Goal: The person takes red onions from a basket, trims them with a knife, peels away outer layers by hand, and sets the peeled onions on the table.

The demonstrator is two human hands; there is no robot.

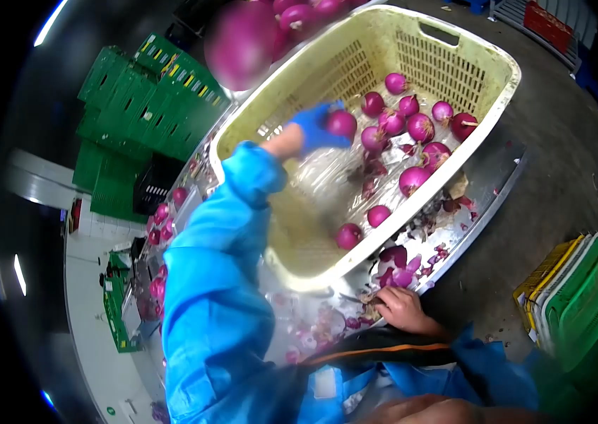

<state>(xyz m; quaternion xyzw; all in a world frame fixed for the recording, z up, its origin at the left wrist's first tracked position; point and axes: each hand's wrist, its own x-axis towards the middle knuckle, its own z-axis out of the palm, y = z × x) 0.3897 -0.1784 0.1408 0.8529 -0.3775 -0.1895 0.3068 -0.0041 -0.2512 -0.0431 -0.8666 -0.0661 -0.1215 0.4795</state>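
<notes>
My left hand (pixel 316 129), in a blue glove, reaches into a large cream plastic basket (pixel 447 53) and has its fingers around a red onion (pixel 342 125). More peeled red onions (pixel 420 128) lie in the basket, mostly along its right side, over clear plastic film (pixel 323 173). Below the basket's near edge, my bare right hand (pixel 399 309) rests low over the metal work surface (pixel 486 212). Its fingers are curled at some small brownish thing that I cannot make out. Purple onion skins (pixel 401 272) are scattered beside that hand.
A blurred heap of red onions (pixel 242 46) is at the top. Stacked green crates (pixel 119 106) stand at the left. Yellow, white and green crates (pixel 588 297) lean together on the floor at the right. More onions (pixel 161 219) lie left of my blue sleeve.
</notes>
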